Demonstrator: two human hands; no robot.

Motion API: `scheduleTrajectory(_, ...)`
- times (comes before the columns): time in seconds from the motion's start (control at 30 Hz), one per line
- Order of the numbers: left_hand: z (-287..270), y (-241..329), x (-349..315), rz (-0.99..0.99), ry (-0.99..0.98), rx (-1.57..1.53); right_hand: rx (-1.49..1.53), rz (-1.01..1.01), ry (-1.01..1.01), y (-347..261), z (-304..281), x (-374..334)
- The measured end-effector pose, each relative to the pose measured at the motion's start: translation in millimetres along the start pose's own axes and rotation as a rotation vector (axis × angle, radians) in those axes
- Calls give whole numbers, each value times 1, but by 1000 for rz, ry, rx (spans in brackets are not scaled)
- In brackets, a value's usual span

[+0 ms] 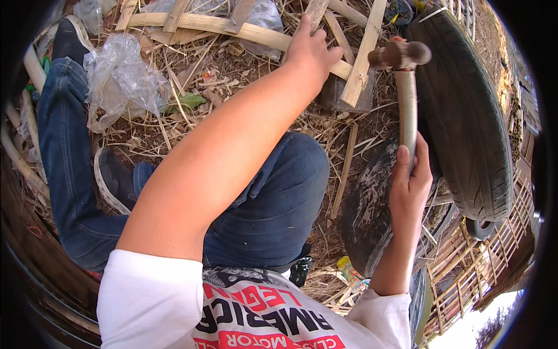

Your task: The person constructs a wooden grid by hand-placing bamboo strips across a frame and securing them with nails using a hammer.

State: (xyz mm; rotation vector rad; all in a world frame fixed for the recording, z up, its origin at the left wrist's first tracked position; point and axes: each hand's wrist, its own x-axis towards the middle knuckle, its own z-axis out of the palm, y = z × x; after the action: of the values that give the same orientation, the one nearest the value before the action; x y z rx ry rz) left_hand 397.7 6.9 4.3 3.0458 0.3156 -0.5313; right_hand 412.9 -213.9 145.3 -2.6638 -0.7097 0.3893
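Observation:
My right hand (410, 185) is closed round the light wooden handle of a hammer (407, 104). The hammer's rusty brown head, rounded at one end, is up beside a flat bamboo slat (366, 49). Whether the head touches that slat, I cannot tell. My left hand (312, 51) grips another bamboo slat (317, 13) where it crosses a long bamboo strip (221, 24). Several short slats cross this strip farther left, forming a frame. Beneath the slats at the right end sits a dark grey block (347, 96), partly hidden.
A large black tyre (465, 116) stands at the right, near a dark rounded object (372, 203). Crumpled clear plastic (125, 78) lies on the straw-strewn ground at left. A loose bamboo strip (345, 171) lies near my bent knee. Woven bamboo lattice (465, 273) is at lower right.

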Motion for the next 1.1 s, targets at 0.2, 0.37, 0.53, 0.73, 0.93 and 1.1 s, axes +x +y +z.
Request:
scheduleTrajectory(0.2, 14, -2, 4, -26, 46, -3, -55, -49, -62, 3, 10, 15)
scheduleTrajectory(0.37, 5, 2, -2, 18, 41, -11, -74, -42, -86, 11, 14, 7)
scheduleTrajectory(0.53, 1, 2, -4, 34, 42, 12, 113, 49, 56, 3, 7, 1)
scheduleTrajectory(0.73, 2, -2, 1, 59, 5, -67, 90, 18, -7, 1, -2, -7)
scheduleTrajectory(0.93, 0, -2, -1, 48, 91, -31, -56, -3, 6, 36, -5, 9)
scheduleTrajectory(1.1, 7, -9, 3, 47, 70, -43, -51, 16, -24, 32, 18, 8)
